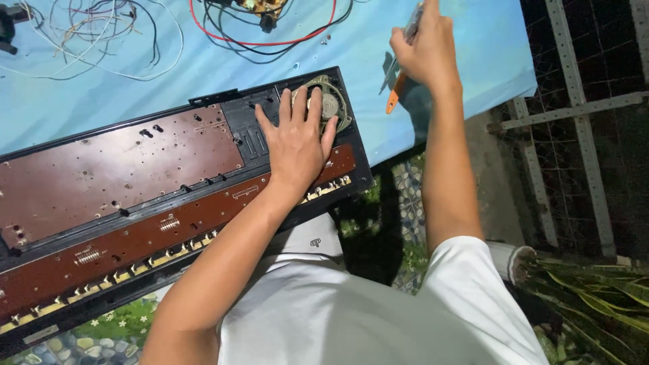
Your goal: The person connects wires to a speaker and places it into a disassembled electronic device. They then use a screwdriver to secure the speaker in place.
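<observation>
My white shirt is nearest the camera; my left hand lies flat, fingers spread, on the opened keyboard case, partly covering its round speaker; my right hand is closed around a screwdriver above the blue worktop; loose wires lie beyond the case.

Speaker partly hidden beneath left grip; tool in right grip cut off by the top edge; keyboard casing cropped at left.
</observation>
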